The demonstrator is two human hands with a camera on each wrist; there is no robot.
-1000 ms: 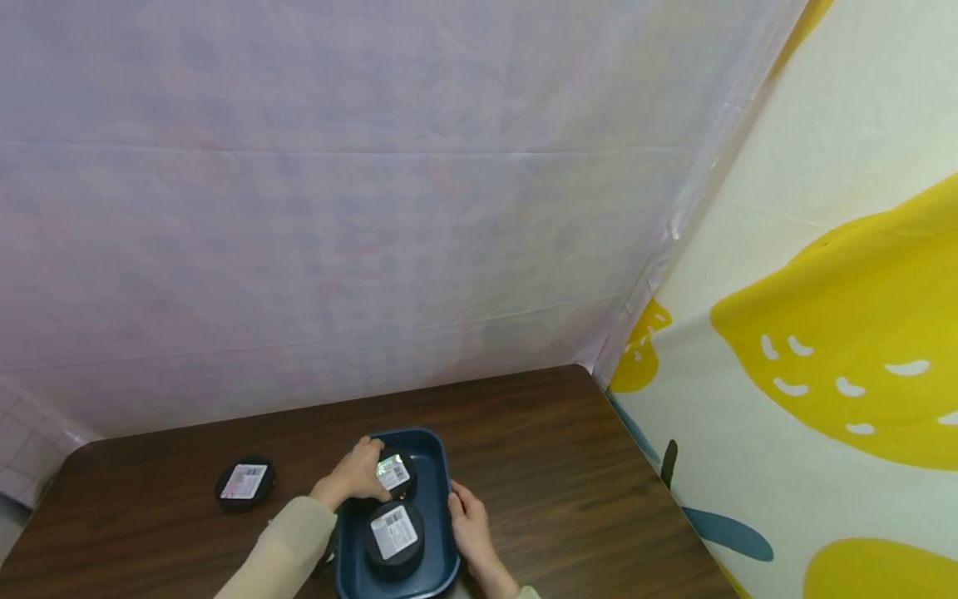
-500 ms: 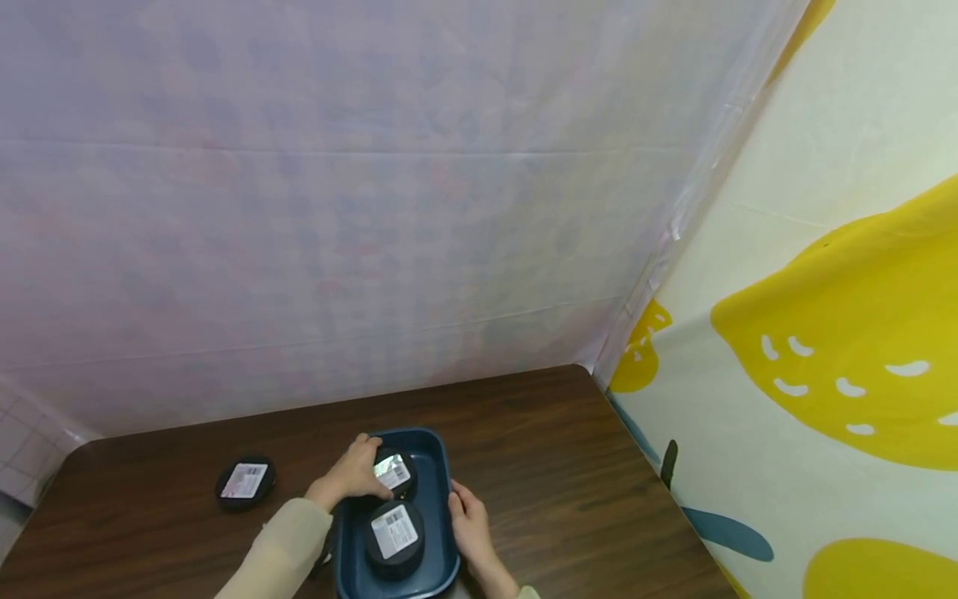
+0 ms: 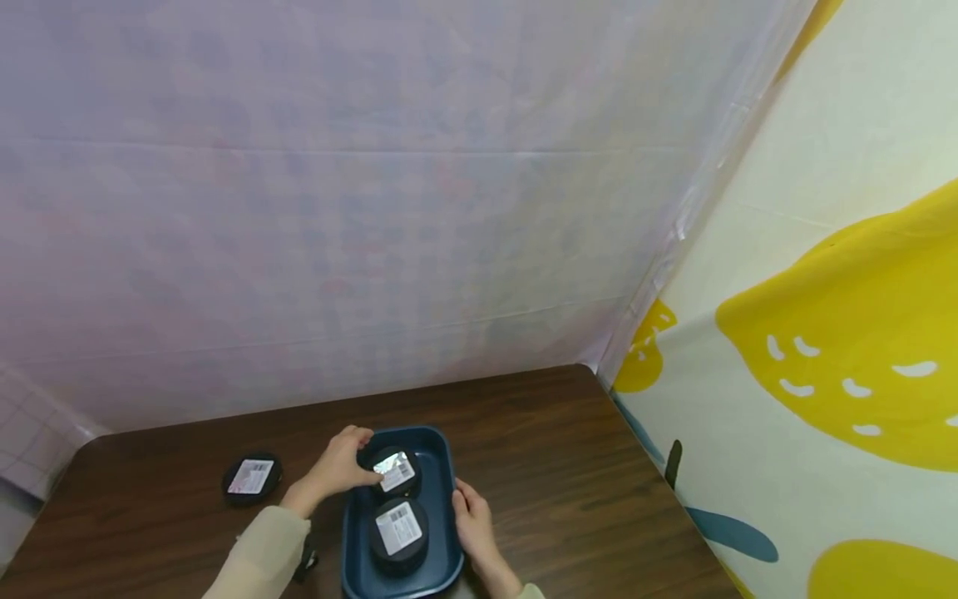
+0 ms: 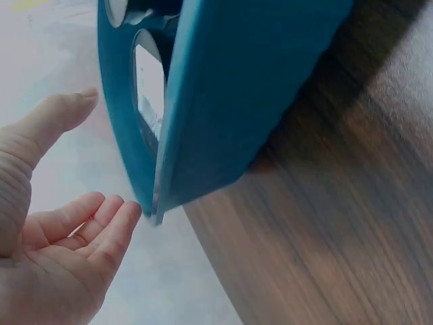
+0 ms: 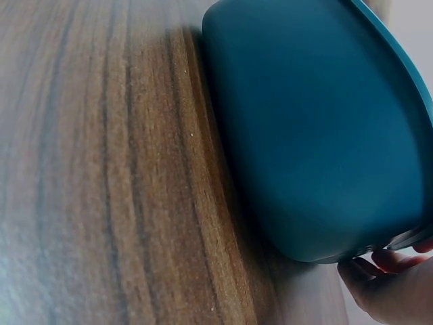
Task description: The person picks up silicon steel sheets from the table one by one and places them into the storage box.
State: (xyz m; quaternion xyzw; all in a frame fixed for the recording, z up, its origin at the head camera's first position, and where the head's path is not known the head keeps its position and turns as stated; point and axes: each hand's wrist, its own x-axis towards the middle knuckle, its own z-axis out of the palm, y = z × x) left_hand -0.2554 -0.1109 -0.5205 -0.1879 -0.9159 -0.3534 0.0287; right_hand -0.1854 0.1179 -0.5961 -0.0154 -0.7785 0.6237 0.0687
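Note:
A blue rectangular tray (image 3: 443, 507) lies on the table with two round black containers bearing white labels, a far one (image 3: 398, 471) and a near one (image 3: 399, 529). My left hand (image 3: 337, 466) hovers at the tray's far left rim, thumb and fingers spread beside the far container. In the left wrist view that hand (image 4: 67, 257) has nothing between thumb and fingers, fingertips right at the tray rim. My right hand (image 3: 475, 527) grips the tray's right side, thumb at the rim; its curled fingers (image 5: 372, 267) show at the tray's edge in the right wrist view.
Another round black container (image 3: 252, 478) with a white label sits on the brown wooden table (image 3: 554, 466), left of the tray. A pale curtain (image 3: 337, 233) hangs behind the table. On the right is a sheet (image 3: 838, 374) printed with yellow lemons.
My left hand has let go of the far container and drawn back to the left, its thumb and fingers now wider apart. The right hand stays on the tray.

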